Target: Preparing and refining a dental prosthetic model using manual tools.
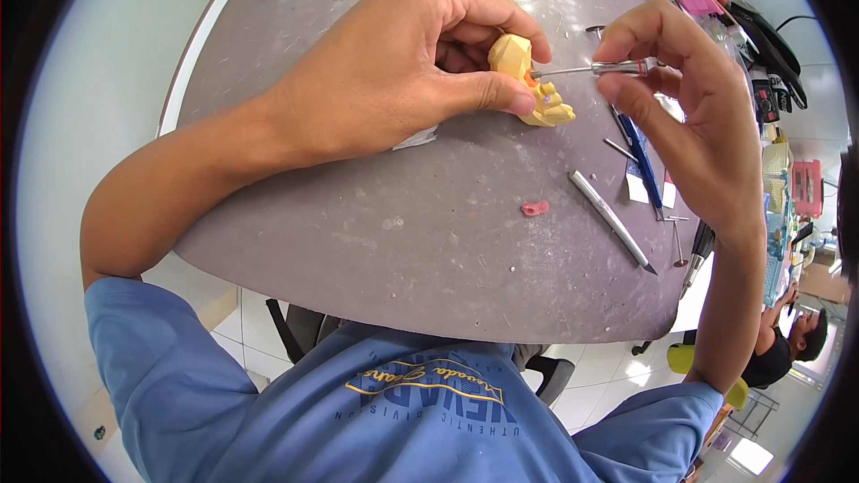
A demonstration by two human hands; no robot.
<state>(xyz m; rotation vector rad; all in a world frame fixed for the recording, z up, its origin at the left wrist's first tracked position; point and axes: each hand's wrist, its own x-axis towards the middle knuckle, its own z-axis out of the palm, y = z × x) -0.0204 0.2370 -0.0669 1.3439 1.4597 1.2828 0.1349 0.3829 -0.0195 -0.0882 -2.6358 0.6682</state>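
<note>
My left hand [403,72] grips a yellow plaster dental model [512,55] between thumb and fingers, above the table. An orange-pink patch [534,78] shows on the model beside my thumb. Between the thumb and fingertips of my right hand [689,89] is a small metal screwdriver [620,67] with a thin shaft and a red ring on its handle. Its shaft points left, and the tip meets the model at the orange-pink patch. Whether the tip sits inside a hole there I cannot tell.
On the grey table [358,241] lie a grey-white marker pen [613,222], a small pink lump [535,208] and a blue pen-like tool [642,161]. A dark handpiece [698,255] rests at the right edge. Farther right, a person [787,344] sits near cluttered shelves.
</note>
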